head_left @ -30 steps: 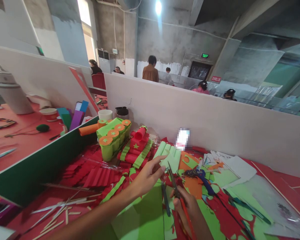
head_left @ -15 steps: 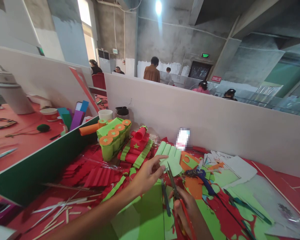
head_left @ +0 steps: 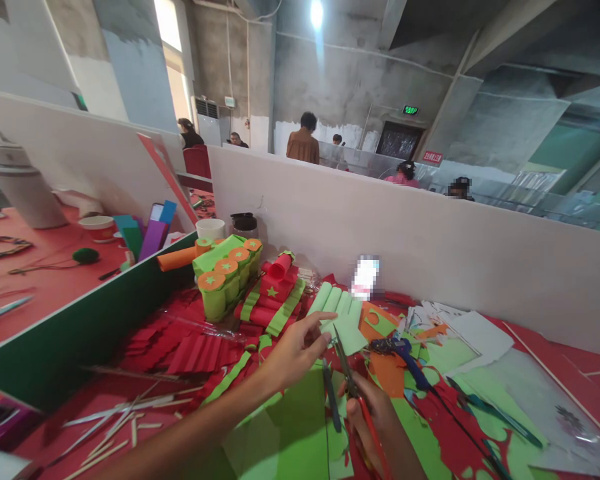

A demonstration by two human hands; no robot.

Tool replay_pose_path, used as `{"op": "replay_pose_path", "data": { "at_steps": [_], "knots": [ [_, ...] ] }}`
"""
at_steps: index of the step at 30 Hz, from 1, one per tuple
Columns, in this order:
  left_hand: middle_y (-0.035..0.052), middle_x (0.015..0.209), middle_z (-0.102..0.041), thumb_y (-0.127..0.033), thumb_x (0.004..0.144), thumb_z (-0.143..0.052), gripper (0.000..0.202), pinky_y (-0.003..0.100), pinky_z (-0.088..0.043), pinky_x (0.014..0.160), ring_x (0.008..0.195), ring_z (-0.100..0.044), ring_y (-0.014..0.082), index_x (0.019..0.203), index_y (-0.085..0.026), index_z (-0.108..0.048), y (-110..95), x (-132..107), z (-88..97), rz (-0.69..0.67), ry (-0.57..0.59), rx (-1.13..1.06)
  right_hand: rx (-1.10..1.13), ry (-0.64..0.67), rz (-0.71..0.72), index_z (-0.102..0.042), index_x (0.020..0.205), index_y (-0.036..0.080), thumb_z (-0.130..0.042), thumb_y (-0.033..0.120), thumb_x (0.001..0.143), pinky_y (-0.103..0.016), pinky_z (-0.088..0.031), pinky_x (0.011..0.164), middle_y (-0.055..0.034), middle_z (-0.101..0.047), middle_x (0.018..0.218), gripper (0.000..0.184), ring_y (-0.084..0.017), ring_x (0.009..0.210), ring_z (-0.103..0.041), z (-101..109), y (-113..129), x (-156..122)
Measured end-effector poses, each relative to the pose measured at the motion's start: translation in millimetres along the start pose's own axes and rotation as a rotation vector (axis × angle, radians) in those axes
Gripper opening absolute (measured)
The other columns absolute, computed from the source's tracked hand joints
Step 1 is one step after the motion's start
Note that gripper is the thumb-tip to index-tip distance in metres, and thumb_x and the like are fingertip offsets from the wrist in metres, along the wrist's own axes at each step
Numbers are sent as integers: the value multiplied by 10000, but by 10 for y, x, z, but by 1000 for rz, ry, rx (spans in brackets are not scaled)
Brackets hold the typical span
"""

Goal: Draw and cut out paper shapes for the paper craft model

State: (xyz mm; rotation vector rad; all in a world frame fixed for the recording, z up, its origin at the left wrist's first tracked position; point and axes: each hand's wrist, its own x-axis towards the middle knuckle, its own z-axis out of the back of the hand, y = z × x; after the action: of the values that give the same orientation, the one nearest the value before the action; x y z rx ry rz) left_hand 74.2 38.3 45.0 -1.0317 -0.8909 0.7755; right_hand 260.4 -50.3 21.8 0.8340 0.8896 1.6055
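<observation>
Grips the red-handled scissors (head_left: 349, 377) in the right hand (head_left: 367, 407), low in front, blades nearly together, tips just beside the thumb of the left hand (head_left: 297, 343). Curls that left hand inward, with only a narrow gap between thumb and forefinger; hard to make out, at so small and cluttered a spot, whether pinching the pale paper (head_left: 351, 339) just beyond or merely resting at it. To cut cleanly, keep the thumb behind the blade line, hold the paper taut, turn the paper rather than the scissors, and take short bites.

For materials, start with thin wooden sticks (head_left: 105, 443), straight and loosely crossed at lower left. Next, a flat, matt green sheet (head_left: 300, 427) below the hands, with a slim grey tool (head_left: 333, 400) along the right edge. Then red paper (head_left: 195, 353) in crisp pleats, red offcuts (head_left: 443, 430) with curved edges, and a hard blue glue gun (head_left: 416, 373). Farther back, pale rolls (head_left: 333, 300) side by side, red rolls (head_left: 273, 307) banded in green, and green tubes (head_left: 214, 307) capped with orange discs. Beyond, a smooth white partition (head_left: 405, 233), then rough bare concrete (head_left: 340, 80).
</observation>
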Motion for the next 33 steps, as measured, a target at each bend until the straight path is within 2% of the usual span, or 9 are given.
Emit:
{"op": "replay_pose_path", "data": {
  "at_steps": [4,9,18,24,33],
  "knots": [
    [-42,675,-431,-402,929,-494,421,235,-387,602,640,-470,125,1275,-165,-539,0,1,-1,-2,-2,-9,-7,5,11,-586,913,164,-394,697,876,-212,-372,541,-35,-561,734,568,-144,614,-463,6,4,-10],
    [-37,673,-452,-404,924,-501,446,240,-397,607,641,-477,129,1297,-161,-529,-8,3,-5,-3,-9,-26,4,5,0,-582,901,175,-387,721,862,-212,-342,504,-1,-500,638,581,-139,560,-423,-2,-10,-10],
    [-40,668,-435,-408,918,-514,445,230,-388,587,630,-465,124,1291,-168,-543,-15,-3,-1,-7,-14,-28,25,10,-23,-577,907,167,-398,716,864,-211,-329,505,17,-457,622,579,-128,551,-396,-11,-28,-2],
    [-40,676,-438,-407,929,-500,449,235,-400,607,644,-474,127,1315,-177,-515,-16,-9,7,-11,-2,-28,6,1,-12,-586,912,170,-404,696,874,-214,-382,548,-24,-553,697,558,-150,607,-477,-6,1,-7],
    [-44,685,-428,-409,931,-498,437,231,-397,600,637,-469,122,1310,-192,-511,9,-7,-11,-10,-7,-50,-8,-13,15,-595,885,173,-405,702,869,-215,-393,543,-30,-569,693,562,-159,614,-501,-2,-12,0]
  ]
}}
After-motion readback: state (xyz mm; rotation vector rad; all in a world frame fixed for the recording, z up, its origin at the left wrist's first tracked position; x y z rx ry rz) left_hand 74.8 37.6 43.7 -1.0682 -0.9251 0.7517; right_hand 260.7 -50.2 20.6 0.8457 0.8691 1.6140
